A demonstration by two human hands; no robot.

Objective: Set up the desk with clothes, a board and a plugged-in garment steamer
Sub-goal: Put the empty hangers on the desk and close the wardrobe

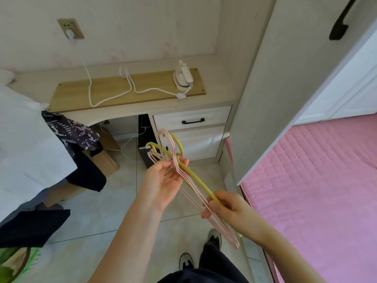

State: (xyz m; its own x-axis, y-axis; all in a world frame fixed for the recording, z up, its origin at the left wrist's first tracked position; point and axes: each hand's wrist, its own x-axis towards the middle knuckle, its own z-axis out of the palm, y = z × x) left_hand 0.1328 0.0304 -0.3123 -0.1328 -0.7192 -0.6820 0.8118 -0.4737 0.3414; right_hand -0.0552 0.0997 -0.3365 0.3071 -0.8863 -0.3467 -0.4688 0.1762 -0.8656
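A bundle of pink and yellow clothes hangers is held between both hands above the tiled floor. My left hand cradles the hook end, fingers loosely curled around it. My right hand pinches the yellow hanger's arm lower down. On the desk lies a wooden board. A white garment steamer stands on the board's right end. Its white cord snakes across the board and runs up to a plug in the wall socket. Clothes, white and dark patterned, hang over the desk's left end.
A tall wardrobe panel stands right of the desk, with a pink bed cover beyond it. Drawers sit under the desk. A cardboard box and a black box rest on the floor beneath. My shoes show below.
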